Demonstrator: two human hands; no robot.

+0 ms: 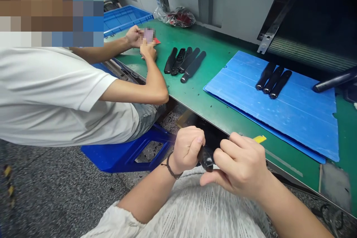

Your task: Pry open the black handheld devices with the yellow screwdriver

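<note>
1. In the head view, the left hand [188,148] is closed like a fist, and its fingers grip a black handle [206,158]. One rounded end of this handle comes out below the fist and points toward the person's body.
2. The right hand [242,163] is just beside this end. Its fingers are curled inward and its thumb is stretched out below the handle's end. A yellow strip [260,139] shows behind its knuckles; I cannot tell if the fingers grip it.
3. Both hands are in front of the near edge of the green counter [223,44], above the person's lap. A dark bracelet [169,166] is around the left wrist.
4. On the counter, to the right, lies a blue sheet [304,119]. Three handles [281,84] lie on it side by side, and a black rod [338,80] reaches over its far right corner.
5. Farther left, a group of loose handles [193,67] lies directly on the counter. One of them shows its hollow, ribbed side.
6. A co-worker [55,89] in a white shirt sits at the left on a blue stool [106,156]. Both of the co-worker's hands are around a blurred object [149,35]. Behind them are a blue crate [125,20] and a clear plastic bag [175,16].
</note>
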